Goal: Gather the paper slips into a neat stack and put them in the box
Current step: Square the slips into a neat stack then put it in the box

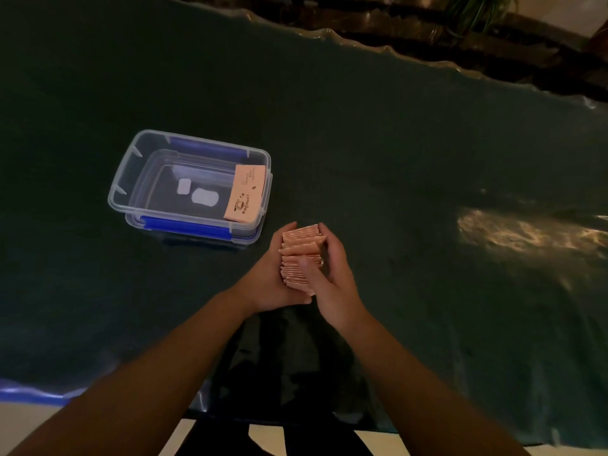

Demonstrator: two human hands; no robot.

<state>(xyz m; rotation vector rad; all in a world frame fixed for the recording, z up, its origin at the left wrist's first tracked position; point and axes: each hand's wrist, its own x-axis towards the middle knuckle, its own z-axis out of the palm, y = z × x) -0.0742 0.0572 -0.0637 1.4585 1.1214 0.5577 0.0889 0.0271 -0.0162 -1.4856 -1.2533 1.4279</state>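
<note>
Your two forearms reach forward and meet over the middle of the worktop [378, 166], and both hands are closed around the same bundle of paper slips [301, 255]. Your left hand [271, 279] cups the bundle from its left side with the fingers wrapped underneath, while your right hand [332, 274] presses in from the right with the thumb laid across the top edges. The slips stand on edge, fanned and uneven, a pale salmon colour with thin crisp edges. Just beyond your hands, up and to the left, sits the box [131, 179], a clear plastic rectangle with rounded corners and blue clips on its long sides, its top open. One printed slip [245, 194] of the same colour leans against the box's right inner wall. The worktop is covered in a dark green sheet with a wavy glossy far edge, and wide bare room lies to your right and beyond the box.
</note>
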